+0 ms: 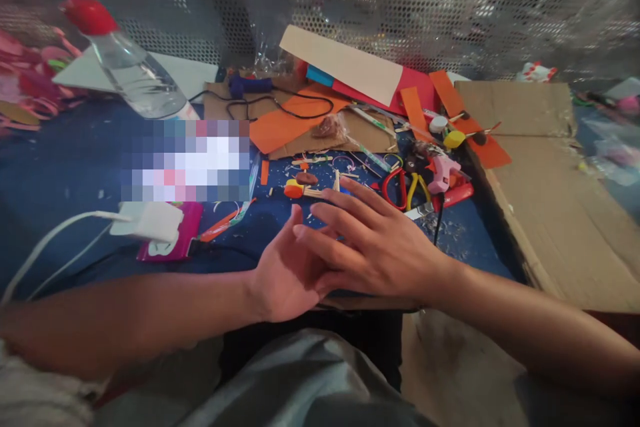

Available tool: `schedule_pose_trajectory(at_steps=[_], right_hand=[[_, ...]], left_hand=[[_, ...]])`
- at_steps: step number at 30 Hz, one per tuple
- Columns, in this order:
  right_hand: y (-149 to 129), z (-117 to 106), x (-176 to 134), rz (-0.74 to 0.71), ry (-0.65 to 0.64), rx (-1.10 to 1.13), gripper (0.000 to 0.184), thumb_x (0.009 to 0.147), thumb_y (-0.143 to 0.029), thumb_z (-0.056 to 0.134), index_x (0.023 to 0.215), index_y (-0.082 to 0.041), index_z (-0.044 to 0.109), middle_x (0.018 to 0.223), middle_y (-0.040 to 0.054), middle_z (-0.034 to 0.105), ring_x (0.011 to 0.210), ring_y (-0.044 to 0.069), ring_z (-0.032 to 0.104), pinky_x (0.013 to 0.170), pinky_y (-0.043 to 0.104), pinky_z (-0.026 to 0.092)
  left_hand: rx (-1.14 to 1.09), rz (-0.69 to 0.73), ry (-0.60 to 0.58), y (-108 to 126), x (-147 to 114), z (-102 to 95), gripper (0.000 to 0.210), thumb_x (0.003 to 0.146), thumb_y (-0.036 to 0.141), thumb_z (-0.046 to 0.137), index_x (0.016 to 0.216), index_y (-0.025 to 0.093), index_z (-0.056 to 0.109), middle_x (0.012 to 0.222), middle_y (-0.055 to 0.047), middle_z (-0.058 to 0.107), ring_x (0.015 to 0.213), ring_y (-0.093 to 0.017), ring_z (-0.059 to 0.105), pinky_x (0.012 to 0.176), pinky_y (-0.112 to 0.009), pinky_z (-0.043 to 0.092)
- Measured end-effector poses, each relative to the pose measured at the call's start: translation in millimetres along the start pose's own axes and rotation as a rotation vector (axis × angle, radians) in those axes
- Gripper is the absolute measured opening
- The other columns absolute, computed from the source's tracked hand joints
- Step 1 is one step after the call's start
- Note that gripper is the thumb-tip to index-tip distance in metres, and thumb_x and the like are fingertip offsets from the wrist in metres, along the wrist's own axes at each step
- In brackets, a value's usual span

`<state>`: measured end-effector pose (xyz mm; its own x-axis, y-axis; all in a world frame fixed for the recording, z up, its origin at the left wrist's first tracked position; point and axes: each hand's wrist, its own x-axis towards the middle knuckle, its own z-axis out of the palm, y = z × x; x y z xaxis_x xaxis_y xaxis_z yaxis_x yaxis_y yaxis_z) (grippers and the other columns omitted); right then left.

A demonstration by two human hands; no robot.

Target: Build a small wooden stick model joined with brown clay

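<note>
My left hand [285, 273] is turned palm up near the table's front edge, thumb stretched out, its fingers mostly hidden behind my other hand. Across it lies my right hand [373, 240], back upward and fingers spread, touching or nearly touching the left palm. Nothing shows in either hand. Just beyond the fingertips is a small piece made of thin wooden sticks [313, 193] with an orange-and-yellow round part [293, 188] and a brown part [307, 178]. To the right of these are red-handled pliers [395, 190], a yellow-handled tool [419, 192] and a pink glue gun [444, 172].
A water bottle with a red cap [145, 77] leans at the back left, near a blurred-out patch. A white charger [155, 220] rests on a magenta box [193, 230]. Orange sheets [295, 117] and cardboard [560, 200] lie around. A perforated metal panel [350, 0] stands behind.
</note>
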<state>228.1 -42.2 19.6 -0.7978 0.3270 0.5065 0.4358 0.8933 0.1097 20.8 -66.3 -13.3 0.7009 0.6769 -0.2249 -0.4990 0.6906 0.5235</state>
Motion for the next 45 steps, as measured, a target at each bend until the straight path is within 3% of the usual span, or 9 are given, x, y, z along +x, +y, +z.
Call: schedule_pose_trajectory(at_steps=[3, 8, 11, 14, 18, 22, 30, 37, 45], right_hand=[[9, 3, -5, -0.029, 0.102, 0.007, 0.044, 0.109, -0.060, 0.070, 0.123, -0.020, 0.081, 0.129, 0.0127, 0.080, 0.126, 0.031, 0.073, 0.117, 0.058, 0.062], [17, 4, -11, -0.081, 0.248, 0.108, 0.030, 0.104, -0.055, 0.079, 0.102, -0.025, 0.084, 0.112, 0.0072, 0.081, 0.112, 0.027, 0.071, 0.095, 0.047, 0.067], [19, 5, -15, -0.051, 0.354, 0.191, 0.030, 0.106, -0.054, 0.077, 0.104, -0.026, 0.085, 0.098, 0.0053, 0.077, 0.099, 0.024, 0.071, 0.083, 0.041, 0.066], [19, 8, -18, 0.018, 0.403, 0.249, 0.025, 0.108, -0.047, 0.077, 0.108, -0.023, 0.085, 0.090, 0.0030, 0.072, 0.088, 0.020, 0.070, 0.079, 0.038, 0.066], [18, 14, -20, 0.114, 0.391, 0.364, 0.016, 0.108, -0.038, 0.078, 0.115, -0.024, 0.082, 0.093, 0.0016, 0.073, 0.082, 0.017, 0.071, 0.076, 0.035, 0.067], [17, 14, -18, 0.187, 0.343, 0.458, 0.036, 0.109, -0.049, 0.076, 0.125, -0.018, 0.078, 0.099, 0.0034, 0.076, 0.083, 0.015, 0.076, 0.075, 0.029, 0.069], [13, 10, -19, 0.254, 0.315, 0.403, 0.016, 0.109, -0.033, 0.079, 0.119, -0.021, 0.079, 0.097, -0.0011, 0.077, 0.079, 0.009, 0.076, 0.072, 0.020, 0.068], [14, 8, -16, 0.259, 0.247, 0.483, 0.034, 0.113, -0.047, 0.071, 0.126, -0.016, 0.075, 0.099, 0.0034, 0.082, 0.087, 0.013, 0.082, 0.077, 0.023, 0.072], [17, 7, -17, 0.282, 0.241, 0.584, 0.018, 0.112, -0.032, 0.072, 0.123, -0.017, 0.075, 0.102, 0.0070, 0.086, 0.091, 0.014, 0.086, 0.083, 0.024, 0.075]], left_hand=[[-0.128, -0.031, -0.016, 5, -2, -2.8, 0.061, 0.097, 0.082, 0.073, 0.119, 0.025, 0.078, 0.103, -0.004, 0.077, 0.098, -0.020, 0.072, 0.088, -0.031, 0.060], [0.125, 0.081, -0.138, 13, -4, 3.3, 0.077, 0.099, 0.088, 0.063, 0.146, 0.028, 0.072, 0.117, -0.009, 0.073, 0.092, -0.021, 0.067, 0.081, -0.032, 0.058], [0.337, 0.178, -0.244, 19, -4, 5.0, 0.066, 0.106, 0.067, 0.071, 0.162, 0.032, 0.061, 0.139, -0.012, 0.067, 0.101, -0.020, 0.070, 0.089, -0.034, 0.061], [0.412, 0.182, -0.265, 22, -2, 1.3, 0.042, 0.110, 0.039, 0.075, 0.150, 0.028, 0.069, 0.123, -0.008, 0.072, 0.097, -0.016, 0.072, 0.093, -0.031, 0.061], [0.462, 0.158, -0.184, 23, 1, -5.4, 0.018, 0.105, 0.028, 0.082, 0.118, 0.017, 0.077, 0.098, -0.005, 0.076, 0.087, -0.013, 0.072, 0.083, -0.024, 0.060], [0.546, 0.278, -0.101, 23, 3, -8.1, 0.019, 0.098, 0.020, 0.088, 0.111, 0.016, 0.075, 0.098, -0.005, 0.077, 0.090, -0.014, 0.073, 0.082, -0.023, 0.062], [0.483, 0.197, -0.080, 20, 0, -7.5, 0.029, 0.099, 0.028, 0.089, 0.121, 0.016, 0.074, 0.103, -0.004, 0.076, 0.097, -0.013, 0.073, 0.091, -0.024, 0.063], [0.529, 0.265, 0.004, 22, 1, -7.4, 0.024, 0.099, 0.028, 0.089, 0.113, 0.016, 0.073, 0.095, -0.003, 0.077, 0.089, -0.011, 0.073, 0.083, -0.020, 0.060], [0.496, 0.323, 0.008, 21, 2, -8.4, 0.032, 0.097, 0.026, 0.092, 0.122, 0.017, 0.074, 0.103, -0.005, 0.079, 0.094, -0.013, 0.077, 0.088, -0.022, 0.064]])
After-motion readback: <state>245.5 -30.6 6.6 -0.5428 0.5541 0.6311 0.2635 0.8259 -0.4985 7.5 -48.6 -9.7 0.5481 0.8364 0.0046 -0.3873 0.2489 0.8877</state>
